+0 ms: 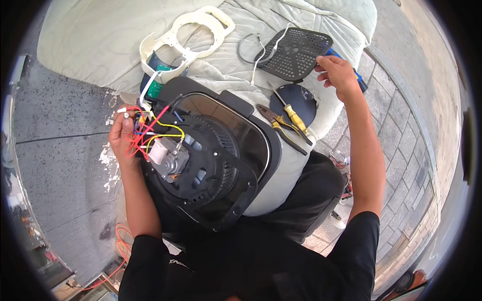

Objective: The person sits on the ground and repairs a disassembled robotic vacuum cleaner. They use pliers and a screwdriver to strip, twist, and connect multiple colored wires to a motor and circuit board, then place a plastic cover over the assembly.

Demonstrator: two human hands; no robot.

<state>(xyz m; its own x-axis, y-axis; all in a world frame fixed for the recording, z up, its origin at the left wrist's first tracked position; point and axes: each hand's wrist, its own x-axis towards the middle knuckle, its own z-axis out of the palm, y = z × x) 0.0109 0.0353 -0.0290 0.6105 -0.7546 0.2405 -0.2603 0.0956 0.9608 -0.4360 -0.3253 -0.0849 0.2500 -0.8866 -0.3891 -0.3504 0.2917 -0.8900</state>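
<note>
On my lap rests a dark appliance housing (273,145) with a rounded rim and a black fan assembly. A metal motor (173,161) sits on it, with yellow wires (170,131) running across. My left hand (123,136) is closed on a bundle of red wires (136,145), with white connectors (127,115) at its fingertips. My right hand (337,74) is off to the right, fingers curled at the edge of a perforated black plate (293,54). How firmly it grips is hard to see. A blue object (359,79) lies partly hidden behind that hand.
A pale cloth-covered cushion (100,40) carries a cream plastic frame (176,42), a green circuit board (156,83), a white cable (275,46) and a dark disc (301,108). Yellow-handled pliers (283,129) and a screwdriver (296,119) lie beside the housing. Orange cord (120,246) runs at lower left.
</note>
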